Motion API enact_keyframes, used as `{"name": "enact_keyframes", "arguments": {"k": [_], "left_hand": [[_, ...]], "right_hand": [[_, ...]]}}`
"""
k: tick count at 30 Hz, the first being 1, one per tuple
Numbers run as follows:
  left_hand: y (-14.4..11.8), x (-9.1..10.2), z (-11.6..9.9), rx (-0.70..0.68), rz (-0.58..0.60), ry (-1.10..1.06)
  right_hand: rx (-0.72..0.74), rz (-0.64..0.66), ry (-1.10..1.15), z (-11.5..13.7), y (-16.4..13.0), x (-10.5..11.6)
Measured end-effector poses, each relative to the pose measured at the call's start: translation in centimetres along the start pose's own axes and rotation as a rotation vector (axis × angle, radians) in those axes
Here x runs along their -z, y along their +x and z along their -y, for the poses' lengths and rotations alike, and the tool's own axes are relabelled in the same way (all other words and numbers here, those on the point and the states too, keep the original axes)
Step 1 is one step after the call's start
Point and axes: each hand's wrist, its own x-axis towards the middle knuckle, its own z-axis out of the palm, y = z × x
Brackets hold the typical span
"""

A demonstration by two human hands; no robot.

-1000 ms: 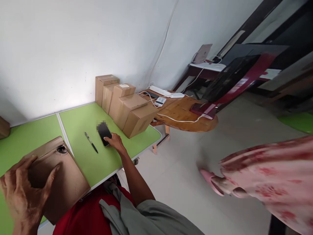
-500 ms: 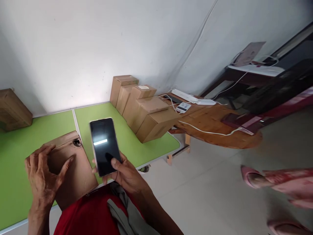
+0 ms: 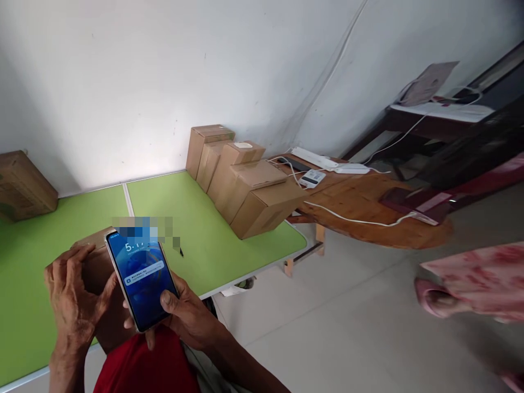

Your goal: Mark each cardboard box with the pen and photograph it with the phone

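One green table (image 3: 196,229) along our white wall (image 3: 123,82) bears closed cartons (image 3: 262,183); our right hand (image 3: 190,316) grips a lit phone (image 3: 143,295), our left hand (image 3: 76,295) lies spread on a box (image 3: 112,325).

Wearing plain bright-red fabric (image 3: 143,365) at the front, with some soft grey cloth (image 3: 204,375) peeking out beside it, forearms (image 3: 69,363) bare.

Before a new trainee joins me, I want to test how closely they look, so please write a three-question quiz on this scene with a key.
1. True or false: the right hand holds a lit-up phone.
2. What does the left hand touch? A) a shoe B) a cardboard box C) a white cable
3. Fill in: the tabletop is coloured ____.
Key: 1 true; 2 B; 3 green.
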Motion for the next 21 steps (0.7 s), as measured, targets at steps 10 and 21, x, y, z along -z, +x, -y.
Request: {"name": "enact_keyframes", "arguments": {"k": [10, 21], "left_hand": [[0.4, -0.3, -0.2, 0.035, -0.039, 0.031], [0.1, -0.6, 0.0, 0.085, -0.046, 0.021]], "right_hand": [[0.200, -0.488, -0.218, 2.3, 0.5, 5.6], [0.013, -1.005, -0.900, 4.3, 1.6, 18.3]]}}
